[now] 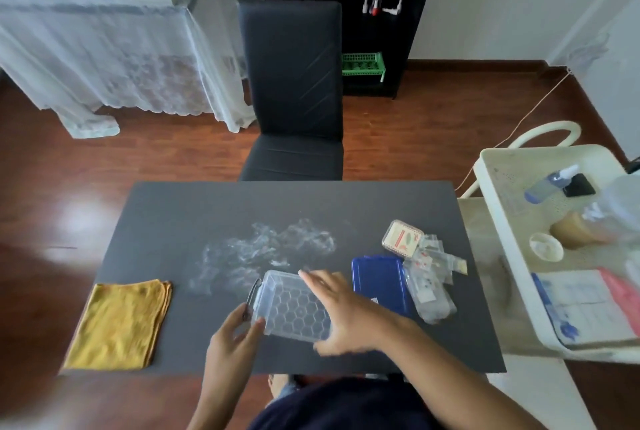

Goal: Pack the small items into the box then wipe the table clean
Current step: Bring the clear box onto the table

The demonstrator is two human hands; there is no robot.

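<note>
Fingers point(254, 327) of the left hand point(232, 336) pinch the clear box point(292, 308) — right hand point(341, 311) lies flat across it; its long axis runs near-right to far-left on the desk point(194, 214).

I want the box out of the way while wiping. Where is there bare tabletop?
Bare: the far-left table behind the yellow cloth, and the near right corner. Crowded: right side, with blue lid, tin and packets.
</note>
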